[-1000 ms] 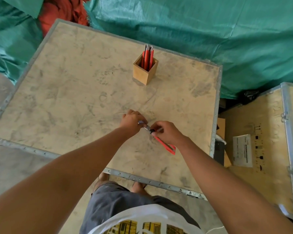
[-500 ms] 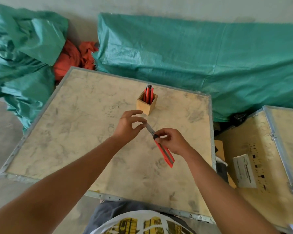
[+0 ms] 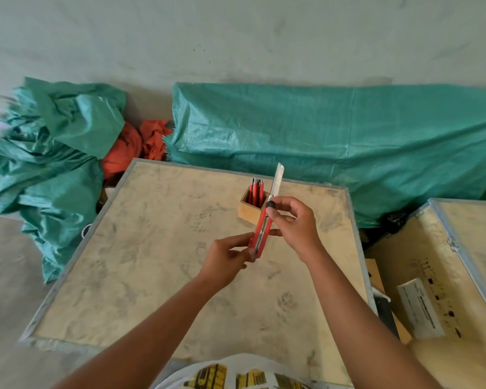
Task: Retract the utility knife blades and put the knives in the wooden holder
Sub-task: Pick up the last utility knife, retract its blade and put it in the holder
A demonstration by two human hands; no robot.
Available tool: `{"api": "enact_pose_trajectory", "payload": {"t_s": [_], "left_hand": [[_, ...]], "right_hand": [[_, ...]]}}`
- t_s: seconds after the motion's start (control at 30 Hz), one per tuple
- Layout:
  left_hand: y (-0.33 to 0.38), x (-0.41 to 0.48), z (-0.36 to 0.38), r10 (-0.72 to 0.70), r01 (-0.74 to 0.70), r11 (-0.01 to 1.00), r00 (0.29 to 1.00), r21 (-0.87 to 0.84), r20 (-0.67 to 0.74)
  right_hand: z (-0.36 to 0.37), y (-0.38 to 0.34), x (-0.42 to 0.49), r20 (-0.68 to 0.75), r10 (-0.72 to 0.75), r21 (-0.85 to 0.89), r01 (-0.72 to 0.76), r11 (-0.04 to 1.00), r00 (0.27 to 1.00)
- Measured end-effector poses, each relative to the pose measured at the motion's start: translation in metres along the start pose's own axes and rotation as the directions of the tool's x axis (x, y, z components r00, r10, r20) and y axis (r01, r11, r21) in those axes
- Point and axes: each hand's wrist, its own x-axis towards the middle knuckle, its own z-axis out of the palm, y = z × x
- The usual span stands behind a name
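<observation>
Both my hands hold a red utility knife (image 3: 262,234) upright above the wooden table (image 3: 141,265). Its silver blade (image 3: 277,181) sticks far out of the top, pointing up and away from me. My left hand (image 3: 227,261) pinches the lower end of the handle. My right hand (image 3: 293,227) grips the upper part, thumb by the black slider (image 3: 270,204). Just behind the knife stands the square wooden holder (image 3: 249,207) with several red knives (image 3: 256,192) upright in it.
Green tarpaulin bundles (image 3: 334,141) and an orange cloth (image 3: 132,148) lie behind the table, along a pale wall. A second wooden crate (image 3: 443,279) with a white label (image 3: 420,307) sits to the right. The table has a metal-edged rim.
The knife was lifted off the table and turned from slanting to upright. My left hand went from the blade tip to the handle's lower end. The view tilted up.
</observation>
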Motion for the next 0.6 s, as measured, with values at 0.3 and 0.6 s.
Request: {"api": "enact_pose_trajectory", "payload": {"t_s": [0.3,0.6], "left_hand": [[0.005,-0.003,-0.018,-0.024,0.006,0.961,0.998,-0.277,-0.062],[0.034,0.012,-0.031,0.045,-0.057,0.936,0.998,-0.348,-0.04]], "right_hand": [[0.015,-0.013,-0.006,0.127,-0.02,-0.065,0.028,0.997,0.992],[0.007,-0.041,0.007,0.251,-0.048,-0.232,0.108,0.967,0.967]]}}
